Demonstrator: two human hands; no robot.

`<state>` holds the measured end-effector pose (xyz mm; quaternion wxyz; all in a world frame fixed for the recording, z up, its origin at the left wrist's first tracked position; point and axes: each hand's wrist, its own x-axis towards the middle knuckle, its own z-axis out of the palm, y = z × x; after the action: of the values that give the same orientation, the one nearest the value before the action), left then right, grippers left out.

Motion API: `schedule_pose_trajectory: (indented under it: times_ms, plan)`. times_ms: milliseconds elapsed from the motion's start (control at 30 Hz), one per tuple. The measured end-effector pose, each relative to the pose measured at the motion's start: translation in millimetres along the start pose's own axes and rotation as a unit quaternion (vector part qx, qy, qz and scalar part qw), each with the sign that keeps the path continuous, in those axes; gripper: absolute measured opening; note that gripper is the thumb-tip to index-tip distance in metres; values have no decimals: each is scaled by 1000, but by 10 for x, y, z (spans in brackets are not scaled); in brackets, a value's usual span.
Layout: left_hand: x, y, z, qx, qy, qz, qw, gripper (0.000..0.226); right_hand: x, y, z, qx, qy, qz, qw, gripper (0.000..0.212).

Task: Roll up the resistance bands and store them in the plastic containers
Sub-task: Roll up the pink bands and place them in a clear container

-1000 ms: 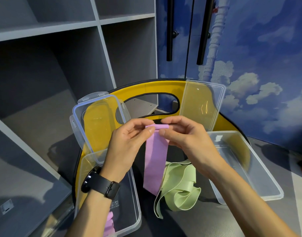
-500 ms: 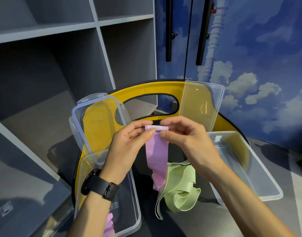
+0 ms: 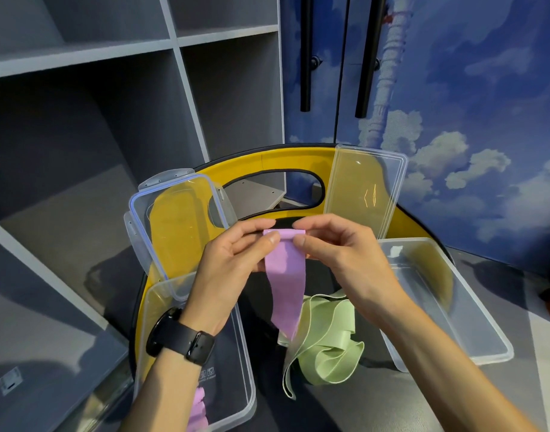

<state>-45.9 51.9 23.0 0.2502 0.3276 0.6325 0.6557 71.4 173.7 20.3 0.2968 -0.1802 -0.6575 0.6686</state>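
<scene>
- Hands: left hand [image 3: 233,260] and right hand [image 3: 336,247] pinch the purple band [image 3: 286,275] top, held above the green band [image 3: 326,344].
- Keep turns tight and edges square.
- Left container [image 3: 236,385] perhaps holds another roll.

one open container [image 3: 247,363] lies left, another container [image 3: 473,325] right; a loose band [image 3: 326,347] lies between them, lids [image 3: 174,226] propped behind each.
</scene>
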Motion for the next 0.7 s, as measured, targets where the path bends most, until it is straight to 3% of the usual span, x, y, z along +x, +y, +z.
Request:
schedule_pose_trajectory:
  times_ms: [233, 433, 700]
  plan:
    - [7, -30, -26, -11, -2, 16, 1000, 23, 7, -2, -16, 22, -14, 29, 999, 30]
    - [-3, -26, -22, -16, -23, 19, 999, 30, -10, 6, -29, -1, -2, 42, 999, 12]
    - [-2, -50, 0, 7, -10, -4, 1000, 20, -19, 41, -24, 8, -11, 4, 1000, 17]
